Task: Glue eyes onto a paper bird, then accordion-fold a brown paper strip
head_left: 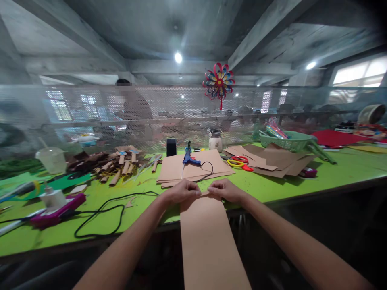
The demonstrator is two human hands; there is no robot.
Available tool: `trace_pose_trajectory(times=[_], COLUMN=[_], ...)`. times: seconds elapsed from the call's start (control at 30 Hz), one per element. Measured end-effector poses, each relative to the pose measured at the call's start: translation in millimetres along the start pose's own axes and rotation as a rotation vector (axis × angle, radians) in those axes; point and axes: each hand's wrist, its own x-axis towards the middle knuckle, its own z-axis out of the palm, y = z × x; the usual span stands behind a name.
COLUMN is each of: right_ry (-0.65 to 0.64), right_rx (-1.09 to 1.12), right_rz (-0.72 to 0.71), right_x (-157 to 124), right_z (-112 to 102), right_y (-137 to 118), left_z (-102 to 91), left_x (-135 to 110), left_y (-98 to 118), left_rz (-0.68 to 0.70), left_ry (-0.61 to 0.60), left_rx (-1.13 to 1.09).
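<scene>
A long strip of brown kraft paper [208,237] runs from the table's front edge down toward me. My left hand [185,191] pinches its far end near the left corner. At the right corner my right hand [226,190] grips the same end, fingers closed. The edge between them looks slightly folded or rolled. Just beyond my hands lies a stack of brown paper sheets [169,171], with a blue glue gun [191,159] resting on top. Scissors with red and yellow handles [238,162] lie to the right of the stack.
Left on the green table [145,221] are a magenta power strip [57,211], a looping black cord, a plastic cup [52,160] and a heap of rolled paper tubes [123,165]. Loose brown sheets [281,161] and a green basket [286,141] stand right. A mesh partition rises behind; a person is beyond it.
</scene>
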Motion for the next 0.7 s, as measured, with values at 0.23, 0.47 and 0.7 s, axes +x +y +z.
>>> trace_pose_trajectory(times=[0.23, 0.47, 0.7], right_ry=[-0.043, 0.066, 0.104], right_rx=[0.030, 0.059, -0.011], right_rz=[0.053, 0.099, 0.070], right_x=[-0.3, 1.3, 3.0], right_z=[0.9, 1.7, 2.3], right_y=[2.2, 6.7, 5.7], left_z=[7.6, 1.8, -0.1], left_x=[3.9, 2.7, 1.7], left_y=[-4.2, -0.1, -0.2], left_rz=[0.048, 0.026, 0.012], left_ry=[0.064, 0.048, 0.092], left_rx=[0.045, 0.125, 0.110])
